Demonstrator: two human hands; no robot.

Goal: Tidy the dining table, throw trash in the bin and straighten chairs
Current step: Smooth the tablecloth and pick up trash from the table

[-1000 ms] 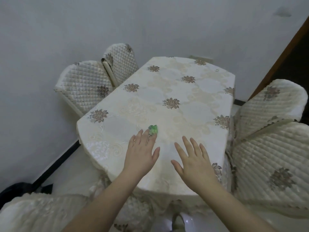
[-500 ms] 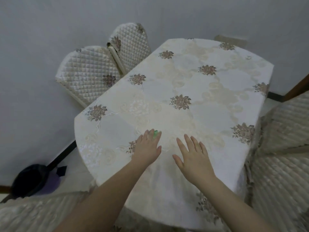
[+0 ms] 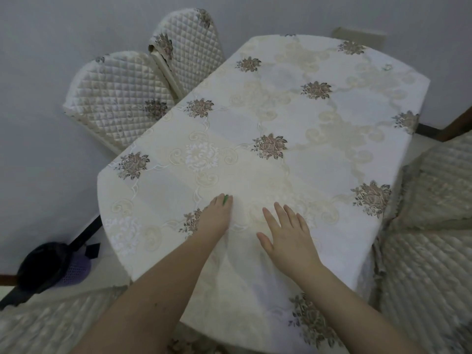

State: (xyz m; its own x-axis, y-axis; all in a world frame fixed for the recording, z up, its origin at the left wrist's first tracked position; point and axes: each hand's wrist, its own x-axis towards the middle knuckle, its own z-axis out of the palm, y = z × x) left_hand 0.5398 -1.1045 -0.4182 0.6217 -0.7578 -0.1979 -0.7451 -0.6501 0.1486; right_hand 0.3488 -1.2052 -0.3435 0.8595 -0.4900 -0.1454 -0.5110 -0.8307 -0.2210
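A small green scrap of trash (image 3: 225, 199) lies on the dining table (image 3: 293, 118), which wears a cream floral cloth. My left hand (image 3: 217, 217) rests over the scrap with its fingers curled down around it, so only a sliver of green shows between the fingertips. Whether the scrap is lifted off the cloth I cannot tell. My right hand (image 3: 290, 235) hovers flat just to the right, fingers spread, holding nothing. A dark bin (image 3: 43, 267) with a purple mesh part stands on the floor at the left.
Two quilted chairs (image 3: 120, 98) stand at the table's far left side against the grey wall. Another quilted chair (image 3: 429, 264) crowds the right edge, and one more chair back (image 3: 38, 325) sits at the bottom left near me.
My left hand has closed its fingers over the green scrap, which was showing at the fingertips before. The view has moved closer and left, bringing the bin into sight.
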